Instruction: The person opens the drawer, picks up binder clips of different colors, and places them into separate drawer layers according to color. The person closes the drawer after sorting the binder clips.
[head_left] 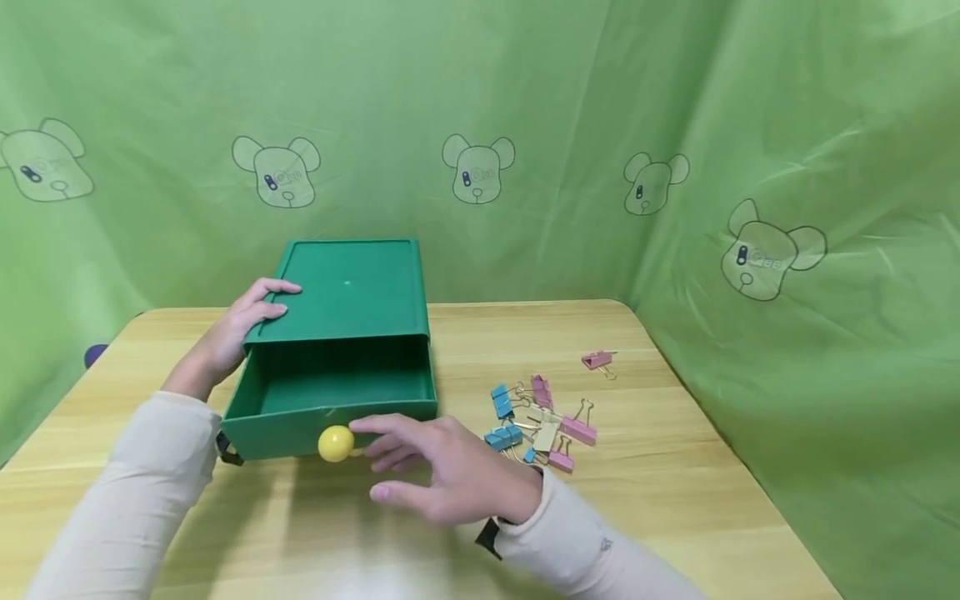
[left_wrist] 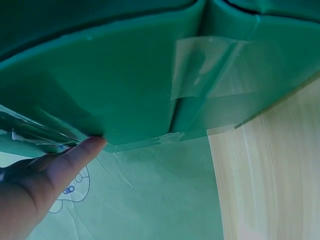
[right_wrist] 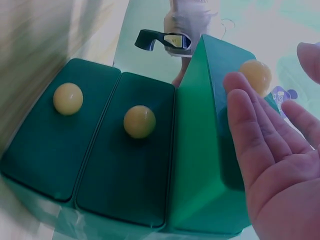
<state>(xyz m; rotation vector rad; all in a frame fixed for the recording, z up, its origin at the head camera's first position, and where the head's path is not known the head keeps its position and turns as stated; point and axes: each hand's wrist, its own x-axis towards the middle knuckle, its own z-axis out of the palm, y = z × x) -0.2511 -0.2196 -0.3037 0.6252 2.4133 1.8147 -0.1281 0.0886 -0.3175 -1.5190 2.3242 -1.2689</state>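
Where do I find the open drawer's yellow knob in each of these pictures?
Head: the yellow knob is left of centre, below the middle, on the open drawer, beside the right hand.
Left wrist: not in it.
Right wrist: upper right, next to that hand's fingers; two other knobs sit further left.
Shared landmark: the green cabinet, in all three.

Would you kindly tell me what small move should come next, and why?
Probably move the right hand from the yellow knob toward the binder clips: the top drawer stands open with nothing visible inside, while the clips lie loose on the table.
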